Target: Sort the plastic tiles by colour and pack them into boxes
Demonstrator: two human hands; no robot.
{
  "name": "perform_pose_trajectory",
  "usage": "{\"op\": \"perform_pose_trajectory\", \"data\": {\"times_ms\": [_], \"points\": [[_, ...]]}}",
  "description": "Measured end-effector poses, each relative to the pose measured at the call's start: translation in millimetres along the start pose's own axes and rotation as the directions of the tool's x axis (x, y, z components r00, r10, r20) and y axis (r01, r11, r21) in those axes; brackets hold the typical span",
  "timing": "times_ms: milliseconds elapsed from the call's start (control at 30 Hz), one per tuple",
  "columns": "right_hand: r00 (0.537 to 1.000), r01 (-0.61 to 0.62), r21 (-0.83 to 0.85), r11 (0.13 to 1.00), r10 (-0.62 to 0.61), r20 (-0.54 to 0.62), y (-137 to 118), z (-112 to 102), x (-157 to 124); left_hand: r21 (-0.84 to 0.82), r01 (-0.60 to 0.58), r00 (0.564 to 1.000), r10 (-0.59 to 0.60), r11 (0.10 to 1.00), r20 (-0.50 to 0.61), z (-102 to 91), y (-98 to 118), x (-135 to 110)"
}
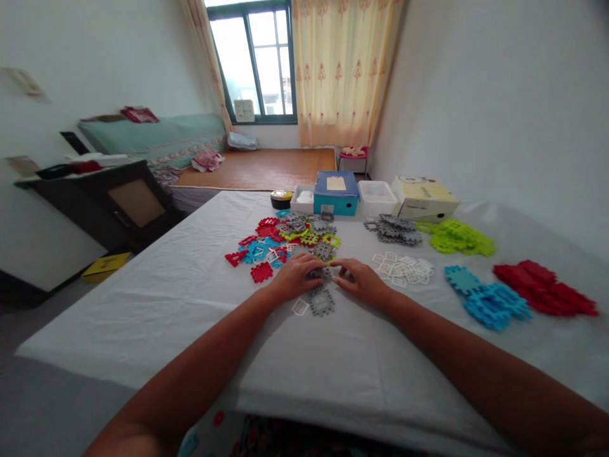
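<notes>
My left hand (299,277) is curled over a grey interlocking plastic tile (318,274), its thumb and fingers closed about the tile's edge. Just right of it, my right hand (360,280) has its index finger and thumb apart, fingertips close to the same tile. Nearer me lie another grey tile (322,303) and a white window-frame piece (300,307). Beyond my hands spreads a mixed heap of tiles, with red tiles (261,272), blue tiles (259,249) and green tiles (309,237). My left fingers partly hide the heap's near edge.
Sorted piles lie to the right: grey tiles (394,230), white frames (404,269), lime-green tiles (459,237), blue tiles (492,303) and red tiles (545,289). A blue box (335,195), a white container (377,198) and a yellow-white carton (423,198) line the far edge.
</notes>
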State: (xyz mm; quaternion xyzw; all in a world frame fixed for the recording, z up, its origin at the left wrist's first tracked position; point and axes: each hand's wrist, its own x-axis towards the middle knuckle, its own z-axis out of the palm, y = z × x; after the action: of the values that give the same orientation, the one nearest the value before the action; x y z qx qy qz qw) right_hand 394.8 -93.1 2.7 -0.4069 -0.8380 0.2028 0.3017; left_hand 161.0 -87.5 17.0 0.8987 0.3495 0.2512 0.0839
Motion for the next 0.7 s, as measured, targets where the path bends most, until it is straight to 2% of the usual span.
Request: {"op": "perform_pose_trajectory", "data": {"times_ms": [100, 233, 367, 500, 600, 700], "points": [[0.999, -0.006, 0.071, 0.997, 0.003, 0.037, -4.0, 6.0, 1.8, -0.033, -0.049, 0.999, 0.048, 0.998, -0.02, 2.7, 1.4, 0.4], [0.998, -0.055, 0.128, 0.99, 0.054, 0.01, -2.5, 4.9, 3.2, -0.125, -0.108, 0.994, 0.103, 0.986, -0.043, 4.3, 3.5, 2.6], [0.998, -0.041, 0.092, 0.995, 0.037, 0.046, -1.8, 1.1, 2.5, -0.182, -0.153, 0.988, 0.152, 0.971, -0.014, 6.3, 3.8, 2.1], [0.998, 0.013, 0.04, 0.999, -0.015, 0.057, -3.2, -1.8, 1.6, -0.158, -0.151, 0.988, 0.154, 0.976, 0.009, 5.5, 7.5, 0.9], [0.999, 0.043, -0.049, 0.998, -0.042, 0.003, 4.5, -14.7, 6.1, -0.097, -0.118, 0.993, 0.115, 0.988, -0.028, 3.9, 8.6, -0.3], [0.997, -0.011, -0.193, 0.981, -0.003, -0.071, 26.5, -42.1, 20.4, -0.062, -0.097, 0.992, 0.092, 0.993, -0.082, 4.3, 4.1, -1.3]]}}
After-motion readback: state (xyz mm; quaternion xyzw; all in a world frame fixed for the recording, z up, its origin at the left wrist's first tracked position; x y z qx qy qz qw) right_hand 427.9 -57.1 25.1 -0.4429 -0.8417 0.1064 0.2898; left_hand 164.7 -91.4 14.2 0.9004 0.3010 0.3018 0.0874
